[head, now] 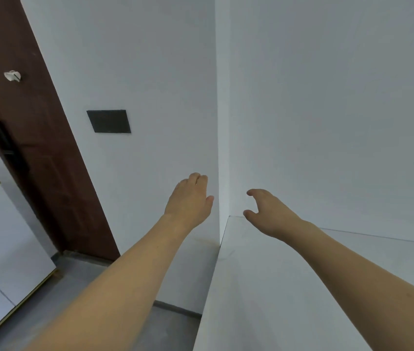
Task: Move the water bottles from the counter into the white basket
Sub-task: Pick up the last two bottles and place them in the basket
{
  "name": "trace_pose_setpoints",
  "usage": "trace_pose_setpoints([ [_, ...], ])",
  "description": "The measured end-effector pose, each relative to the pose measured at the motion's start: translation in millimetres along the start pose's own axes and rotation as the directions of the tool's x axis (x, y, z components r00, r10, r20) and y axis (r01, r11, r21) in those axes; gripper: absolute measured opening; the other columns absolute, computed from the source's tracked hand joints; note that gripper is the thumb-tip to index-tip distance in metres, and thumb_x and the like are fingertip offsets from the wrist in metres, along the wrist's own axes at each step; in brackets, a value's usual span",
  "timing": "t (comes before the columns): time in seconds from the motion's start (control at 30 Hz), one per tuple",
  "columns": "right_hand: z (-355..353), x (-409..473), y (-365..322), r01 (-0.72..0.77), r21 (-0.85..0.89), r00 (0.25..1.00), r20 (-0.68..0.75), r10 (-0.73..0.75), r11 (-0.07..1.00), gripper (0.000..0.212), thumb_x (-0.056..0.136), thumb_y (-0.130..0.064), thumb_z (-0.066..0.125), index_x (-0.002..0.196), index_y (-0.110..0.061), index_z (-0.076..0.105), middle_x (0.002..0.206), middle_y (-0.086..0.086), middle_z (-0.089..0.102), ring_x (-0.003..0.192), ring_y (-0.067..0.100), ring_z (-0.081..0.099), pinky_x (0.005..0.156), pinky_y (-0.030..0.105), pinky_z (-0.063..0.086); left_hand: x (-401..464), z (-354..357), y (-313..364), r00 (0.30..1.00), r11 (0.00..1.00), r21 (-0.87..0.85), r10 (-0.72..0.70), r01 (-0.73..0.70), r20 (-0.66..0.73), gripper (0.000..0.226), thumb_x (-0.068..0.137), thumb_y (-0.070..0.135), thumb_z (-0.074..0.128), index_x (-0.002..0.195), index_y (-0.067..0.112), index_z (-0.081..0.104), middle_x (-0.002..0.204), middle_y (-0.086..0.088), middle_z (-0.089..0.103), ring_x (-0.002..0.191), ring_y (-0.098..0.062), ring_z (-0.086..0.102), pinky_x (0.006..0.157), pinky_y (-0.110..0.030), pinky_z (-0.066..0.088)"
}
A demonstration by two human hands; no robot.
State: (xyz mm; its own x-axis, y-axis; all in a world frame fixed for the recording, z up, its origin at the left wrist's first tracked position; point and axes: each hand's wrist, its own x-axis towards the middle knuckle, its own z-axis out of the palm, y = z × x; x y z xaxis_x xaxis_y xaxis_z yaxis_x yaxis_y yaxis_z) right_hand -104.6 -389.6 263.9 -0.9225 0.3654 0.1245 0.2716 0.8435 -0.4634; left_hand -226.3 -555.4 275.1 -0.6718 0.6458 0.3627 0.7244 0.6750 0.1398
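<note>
No water bottle and no white basket appear in the head view. Both of my arms stretch forward toward the corner of two white walls. My left hand (190,198) hangs in the air left of the white counter (276,287), fingers loosely curled, holding nothing. My right hand (268,211) hovers above the counter's far left corner, thumb and fingers spread in a loose curve, also holding nothing.
The counter's left edge (213,282) drops to a grey floor (130,279). A brown door (31,138) stands at the left, with a dark wall panel (109,121) beside it. A white cabinet (0,249) sits at the far left.
</note>
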Motion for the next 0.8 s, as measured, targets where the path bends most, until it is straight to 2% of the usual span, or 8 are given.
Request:
trace_pose_setpoints([
  [0.13,-13,-16,52,-0.038,0.054,0.999,0.009,0.037,0.998,0.057,0.095,-0.031,0.049,0.146,-0.017,0.03,0.154,-0.001,0.029,0.135,0.018,0.035,0.102,0.028,0.03,11,28,53,0.999,1.0,-0.019,0.007,-0.006,0.045,0.051,0.099,0.03,0.048,0.143,0.006,0.038,0.147,-0.01,0.039,0.123,-0.03,0.046,0.099,-0.035,0.039],
  [0.37,-69,-50,187,-0.123,0.069,0.992,0.026,0.122,0.99,0.057,0.095,-0.03,0.05,0.146,-0.016,0.031,0.153,0.0,0.03,0.136,0.018,0.034,0.102,0.028,0.03,18,75,179,0.995,0.998,-0.051,-0.021,0.026,0.098,0.05,0.099,0.031,0.048,0.142,0.006,0.039,0.146,-0.009,0.039,0.12,-0.03,0.048,0.094,-0.035,0.041],
  [0.57,-93,-68,272,-0.019,0.09,0.996,0.087,0.011,0.996,0.055,0.094,-0.032,0.05,0.145,-0.019,0.032,0.151,-0.002,0.032,0.133,0.016,0.037,0.096,0.023,0.028,11,115,262,0.972,0.971,-0.123,-0.189,0.207,0.138,0.053,0.1,0.033,0.048,0.144,0.007,0.037,0.148,-0.008,0.036,0.124,-0.028,0.046,0.095,-0.035,0.042],
  [0.73,-99,-73,335,-0.092,0.1,0.984,0.16,0.076,0.991,0.055,0.094,-0.031,0.05,0.145,-0.019,0.033,0.15,0.0,0.034,0.131,0.018,0.038,0.096,0.026,0.031,2,157,305,0.933,0.938,-0.162,-0.262,0.307,0.246,0.056,0.099,0.035,0.048,0.146,0.009,0.034,0.15,-0.006,0.034,0.126,-0.026,0.046,0.098,-0.035,0.039],
  [0.8,-100,-75,365,-0.122,0.095,0.981,0.162,0.106,0.988,0.055,0.094,-0.031,0.051,0.145,-0.019,0.033,0.149,0.0,0.035,0.128,0.019,0.041,0.092,0.025,0.032,9,175,317,0.921,0.924,-0.179,-0.285,0.338,0.267,0.057,0.099,0.036,0.048,0.147,0.009,0.034,0.151,-0.007,0.034,0.125,-0.027,0.048,0.098,-0.035,0.04],
])
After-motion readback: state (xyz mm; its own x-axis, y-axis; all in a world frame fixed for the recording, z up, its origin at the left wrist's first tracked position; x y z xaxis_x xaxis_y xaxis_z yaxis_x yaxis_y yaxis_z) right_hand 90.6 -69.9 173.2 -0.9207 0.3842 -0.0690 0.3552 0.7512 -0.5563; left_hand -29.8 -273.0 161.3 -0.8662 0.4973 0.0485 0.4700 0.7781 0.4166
